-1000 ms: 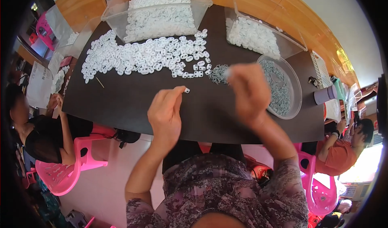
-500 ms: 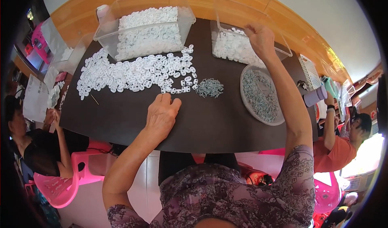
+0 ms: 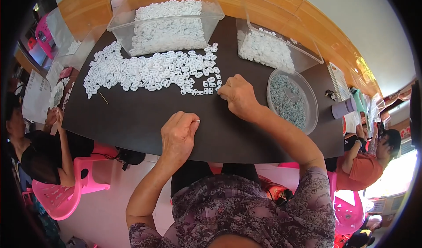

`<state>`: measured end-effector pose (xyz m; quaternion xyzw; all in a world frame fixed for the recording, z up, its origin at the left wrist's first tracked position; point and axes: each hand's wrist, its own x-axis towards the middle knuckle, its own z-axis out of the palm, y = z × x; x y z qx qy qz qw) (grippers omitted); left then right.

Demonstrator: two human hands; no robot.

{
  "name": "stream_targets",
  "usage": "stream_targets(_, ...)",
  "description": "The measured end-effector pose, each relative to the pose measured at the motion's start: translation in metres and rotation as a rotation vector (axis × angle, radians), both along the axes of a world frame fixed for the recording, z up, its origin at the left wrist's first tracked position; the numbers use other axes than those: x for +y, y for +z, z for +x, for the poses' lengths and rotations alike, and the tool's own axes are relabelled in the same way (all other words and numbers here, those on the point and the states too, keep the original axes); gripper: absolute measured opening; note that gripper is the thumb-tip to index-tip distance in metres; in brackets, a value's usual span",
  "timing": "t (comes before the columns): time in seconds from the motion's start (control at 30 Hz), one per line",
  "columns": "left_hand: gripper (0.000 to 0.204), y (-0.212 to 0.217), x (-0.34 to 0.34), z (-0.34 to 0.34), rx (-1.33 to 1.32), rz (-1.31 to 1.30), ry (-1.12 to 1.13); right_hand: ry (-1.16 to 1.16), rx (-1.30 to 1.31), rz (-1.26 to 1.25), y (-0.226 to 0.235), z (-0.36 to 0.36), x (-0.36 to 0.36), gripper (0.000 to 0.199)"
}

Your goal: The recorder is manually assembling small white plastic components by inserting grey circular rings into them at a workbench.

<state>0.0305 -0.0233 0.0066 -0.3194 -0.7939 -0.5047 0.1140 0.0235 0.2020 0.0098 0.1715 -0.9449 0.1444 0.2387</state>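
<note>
My left hand (image 3: 179, 133) is raised over the near part of the table, thumb and forefinger pinched on a small white plastic piece (image 3: 198, 121) whose edge peeps out. To the right, my right hand (image 3: 239, 97) bends down at the small screw pile, which it now covers. Its fingertips are pressed together close to the end of the white pieces; what they hold is hidden. Spread beyond both hands lie many oval white plastic pieces (image 3: 149, 71) with holes, a few of them lined up in a short row (image 3: 204, 91).
A clear plastic box (image 3: 124, 30) heaped with white pieces stands at the back, another clear box (image 3: 303, 57) back right. Beside my right forearm is a round tub (image 3: 314, 109) of small grey screws. A thin stick (image 3: 103, 98) lies left. People sit on both sides.
My right hand has come from the back right box down to the screw pile. My left hand has drawn back from the row of pieces, now showing a white piece in its pinch.
</note>
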Motion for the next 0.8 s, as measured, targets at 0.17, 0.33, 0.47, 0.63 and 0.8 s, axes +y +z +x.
stream_targets(0.17, 0.012, -0.002, -0.004, 0.001, -0.040, 0.081, 0.021, 0.003, 0.021, -0.047, 0.007, -0.002, -0.006, 0.013)
stream_targets(0.33, 0.011, -0.004, -0.006, 0.000, -0.110, 0.150, 0.005, -0.020, -0.002, -0.085, 0.007, 0.000, -0.005, 0.010)
stream_targets(0.47, 0.011, -0.005, -0.006, -0.001, -0.137, 0.175, 0.008, -0.016, -0.014, -0.058, 0.003, 0.001, -0.016, 0.009)
stream_targets(0.63, 0.011, -0.005, -0.006, -0.001, -0.157, 0.184, 0.010, -0.035, 0.015, 0.007, -0.002, -0.004, -0.026, 0.010)
stream_targets(0.8, 0.010, -0.006, -0.007, 0.000, -0.144, 0.190, 0.009, 0.010, 0.056, 0.046, -0.004, -0.008, -0.031, 0.012)
